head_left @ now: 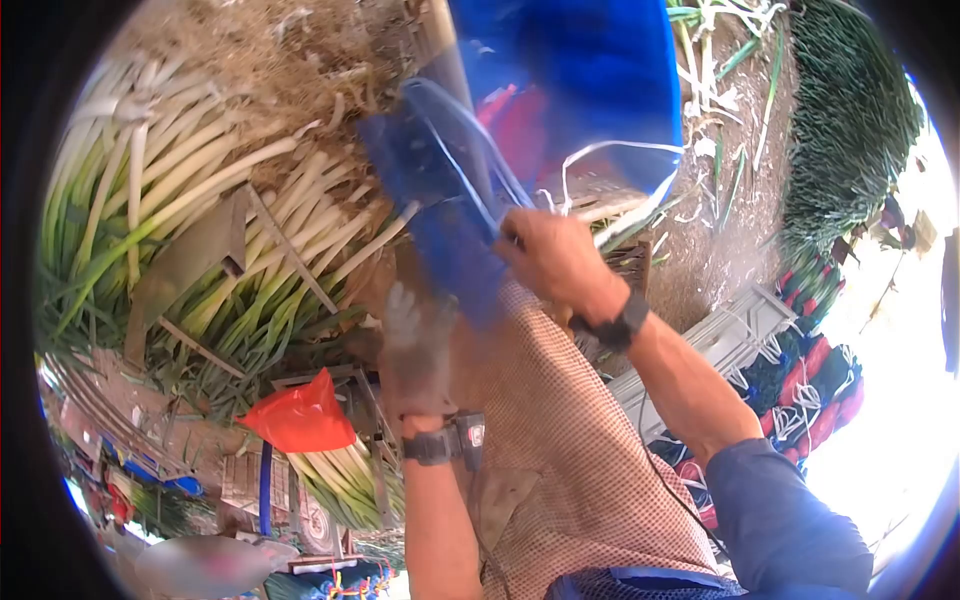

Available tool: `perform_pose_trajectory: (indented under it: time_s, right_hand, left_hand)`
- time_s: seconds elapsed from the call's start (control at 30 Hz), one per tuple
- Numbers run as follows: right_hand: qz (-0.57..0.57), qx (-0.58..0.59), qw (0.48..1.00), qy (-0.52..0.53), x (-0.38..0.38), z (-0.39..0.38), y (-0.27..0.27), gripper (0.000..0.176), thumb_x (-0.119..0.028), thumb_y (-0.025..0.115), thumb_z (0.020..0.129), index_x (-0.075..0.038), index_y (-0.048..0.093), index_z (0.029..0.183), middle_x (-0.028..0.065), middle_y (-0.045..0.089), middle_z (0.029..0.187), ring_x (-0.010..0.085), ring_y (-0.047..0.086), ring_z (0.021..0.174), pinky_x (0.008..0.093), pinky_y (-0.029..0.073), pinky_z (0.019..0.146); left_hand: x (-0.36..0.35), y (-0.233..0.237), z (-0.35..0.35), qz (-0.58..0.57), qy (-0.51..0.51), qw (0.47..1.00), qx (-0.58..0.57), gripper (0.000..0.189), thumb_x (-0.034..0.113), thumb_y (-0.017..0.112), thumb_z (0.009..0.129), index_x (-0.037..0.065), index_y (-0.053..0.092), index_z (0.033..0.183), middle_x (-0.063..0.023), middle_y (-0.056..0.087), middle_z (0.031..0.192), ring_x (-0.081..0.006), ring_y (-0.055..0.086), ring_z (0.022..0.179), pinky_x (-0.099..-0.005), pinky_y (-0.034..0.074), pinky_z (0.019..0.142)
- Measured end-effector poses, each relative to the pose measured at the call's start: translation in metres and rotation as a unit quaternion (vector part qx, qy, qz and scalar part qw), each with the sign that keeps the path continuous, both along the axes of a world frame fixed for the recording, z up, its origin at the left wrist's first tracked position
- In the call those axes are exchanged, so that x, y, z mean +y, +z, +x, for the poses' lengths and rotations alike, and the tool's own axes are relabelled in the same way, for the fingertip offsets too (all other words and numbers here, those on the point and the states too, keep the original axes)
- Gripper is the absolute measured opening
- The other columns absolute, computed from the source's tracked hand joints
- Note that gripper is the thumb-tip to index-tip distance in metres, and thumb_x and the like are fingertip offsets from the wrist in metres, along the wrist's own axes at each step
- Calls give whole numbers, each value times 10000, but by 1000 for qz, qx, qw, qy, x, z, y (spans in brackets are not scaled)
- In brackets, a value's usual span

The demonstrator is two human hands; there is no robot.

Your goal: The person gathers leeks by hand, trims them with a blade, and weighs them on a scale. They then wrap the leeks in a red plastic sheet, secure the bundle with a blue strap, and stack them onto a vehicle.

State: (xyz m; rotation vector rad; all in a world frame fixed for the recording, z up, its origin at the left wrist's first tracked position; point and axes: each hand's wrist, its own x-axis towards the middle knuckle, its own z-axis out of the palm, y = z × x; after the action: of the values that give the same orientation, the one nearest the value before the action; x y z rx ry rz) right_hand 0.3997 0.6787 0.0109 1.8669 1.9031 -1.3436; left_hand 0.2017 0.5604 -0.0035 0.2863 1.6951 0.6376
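Note:
My right hand (555, 255), bare with a black watch on the wrist, has its fingers closed round thin white string (470, 160) at the edge of blue plastic sheeting (570, 60). A blurred blue flap (440, 220) of sheeting hangs between my hands. My left hand (415, 340), in a pale glove, is smeared by motion close below that flap. I cannot make out whether its fingers hold anything. A loop of string (610, 148) crosses the sheeting above my right hand. Below both hands hangs a brown mesh cloth (580, 450) over my front.
A large heap of long green onions (190, 200) with pale stems and brown roots lies at left. More onions (345, 480) sit under a red-orange sheet (305, 415). Dark green leaves (850, 110) stand at upper right. A grey rack (710, 350) and red-and-green bundles (810, 390) are at right.

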Motion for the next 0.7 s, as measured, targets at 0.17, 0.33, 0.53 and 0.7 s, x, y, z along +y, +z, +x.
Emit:
perform_pose_trajectory:
  time_s: [0.17, 0.33, 0.53, 0.7]
  right_hand:
    - [-130, 203, 970, 0, -49, -59, 53, 188, -179, 643, 897, -12, 563, 933, 226, 617, 795, 439, 640, 749, 513, 513, 661]
    - [45, 226, 962, 144, -16, -96, 99, 264, -144, 671, 792, -39, 634, 1031, 177, 619, 744, 379, 645, 720, 453, 500, 764]
    - [49, 132, 850, 508, -6, -142, 92, 220, -123, 665, 740, -86, 674, 956, 79, 652, 882, 253, 635, 885, 404, 460, 834]
    - [89, 168, 850, 491, -42, -148, 110, 112, -167, 666, 737, -67, 632, 774, 64, 629, 787, 245, 625, 791, 392, 448, 755]
  left_hand:
    - [21, 58, -11, -53, 64, 985, -155, 287, 160, 688, 966, -11, 646, 1193, -43, 685, 1095, -121, 646, 924, -248, 523, 831]
    - [-21, 71, -39, -33, -104, 992, 64, 171, 127, 660, 955, 0, 713, 1056, -53, 706, 996, -137, 632, 878, -266, 495, 780]
    - [-74, 115, -56, -3, 36, 999, -6, 157, 62, 735, 900, -6, 734, 1042, -64, 688, 898, -141, 625, 797, -296, 496, 726]
    - [-105, 154, -98, -47, 79, 996, -19, 194, -24, 734, 859, -2, 728, 1052, 4, 690, 893, -50, 591, 733, -225, 489, 670]
